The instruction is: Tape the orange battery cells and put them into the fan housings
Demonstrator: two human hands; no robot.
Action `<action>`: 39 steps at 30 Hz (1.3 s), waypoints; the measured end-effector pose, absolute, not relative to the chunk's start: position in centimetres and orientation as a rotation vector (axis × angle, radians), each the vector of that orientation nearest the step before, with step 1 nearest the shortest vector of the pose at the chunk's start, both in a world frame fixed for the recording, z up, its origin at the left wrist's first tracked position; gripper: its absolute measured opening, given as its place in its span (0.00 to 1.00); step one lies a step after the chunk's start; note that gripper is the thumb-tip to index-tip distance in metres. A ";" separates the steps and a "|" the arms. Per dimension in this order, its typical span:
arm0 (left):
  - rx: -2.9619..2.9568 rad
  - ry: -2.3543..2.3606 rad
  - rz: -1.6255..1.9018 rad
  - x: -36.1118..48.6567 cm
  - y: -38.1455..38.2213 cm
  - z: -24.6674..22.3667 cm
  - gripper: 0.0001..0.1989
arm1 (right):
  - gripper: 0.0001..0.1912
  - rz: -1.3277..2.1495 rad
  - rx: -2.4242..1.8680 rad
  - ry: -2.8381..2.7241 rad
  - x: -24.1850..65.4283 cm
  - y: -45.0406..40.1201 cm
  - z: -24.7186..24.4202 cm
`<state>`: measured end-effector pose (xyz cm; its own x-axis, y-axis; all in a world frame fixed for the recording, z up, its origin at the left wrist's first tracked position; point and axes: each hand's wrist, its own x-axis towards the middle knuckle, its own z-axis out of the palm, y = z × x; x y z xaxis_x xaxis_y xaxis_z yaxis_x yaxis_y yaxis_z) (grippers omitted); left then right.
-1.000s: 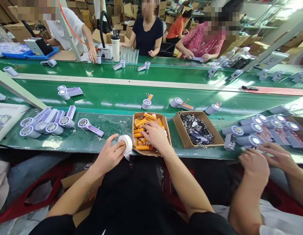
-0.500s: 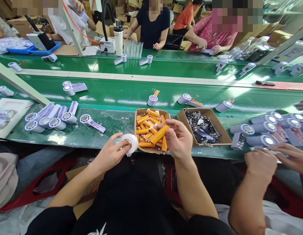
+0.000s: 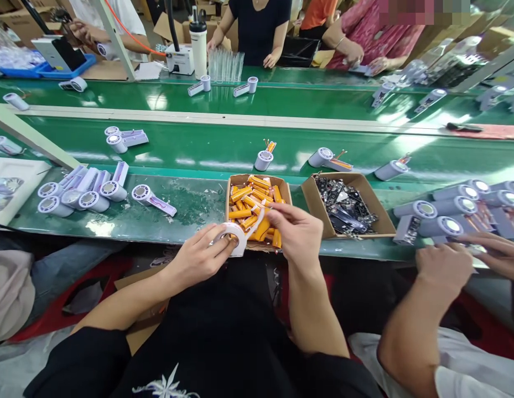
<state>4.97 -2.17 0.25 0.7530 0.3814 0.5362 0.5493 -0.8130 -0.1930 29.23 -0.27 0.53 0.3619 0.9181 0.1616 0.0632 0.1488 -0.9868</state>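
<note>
Centre | left hand [image 3: 202, 252] grips white tape roll [image 3: 240, 245]; right hand [image 3: 300, 235] pinches tape strip [image 3: 259, 219] | risk: slack could stick it to orange battery cells [image 3: 241, 193]

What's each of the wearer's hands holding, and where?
The left hand holds the white tape roll, a finger in its core; the right hand grips an orange cylinder near one end. Whether it also pinches the tape strip is unclear.

Holding L arm [image 3: 130, 307] diag. inward, R arm [image 3: 315, 312] straighter fwd. Curling L hand [image 3: 204, 251] at fingers, knuckles up; pinching w/ R hand [image 3: 300, 231], thumb to index, near L one, wrist angled slightly inward.
</note>
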 end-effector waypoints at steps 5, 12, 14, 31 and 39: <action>-2.525 -0.884 -0.893 6.8 -2.4 -0.2 0.12 | 0.20 0.689 -0.947 -0.573 24.6 -1.1 -1.3; -2.722 -0.879 -0.890 5.8 -6.2 -2.5 0.12 | 0.20 0.624 -0.863 -0.650 28.9 -0.8 -2.4; -2.785 -1.033 -0.731 4.0 -5.3 -3.2 0.14 | 0.20 0.523 -0.890 -0.656 31.9 0.1 -2.4; -2.709 -1.357 -0.099 -10.9 13.3 -1.7 0.13 | 0.23 0.625 -1.171 -0.619 36.8 -6.9 -5.7; -2.825 -1.513 0.125 1.0 25.9 -0.8 0.11 | 0.21 0.529 -1.136 -1.005 36.9 -3.4 0.5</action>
<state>1.00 25.93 -0.80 0.5522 0.8277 -0.0996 0.8329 -0.5531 0.0215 36.91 -3.40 0.52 0.4825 0.7872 0.3841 0.1286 0.3700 -0.9201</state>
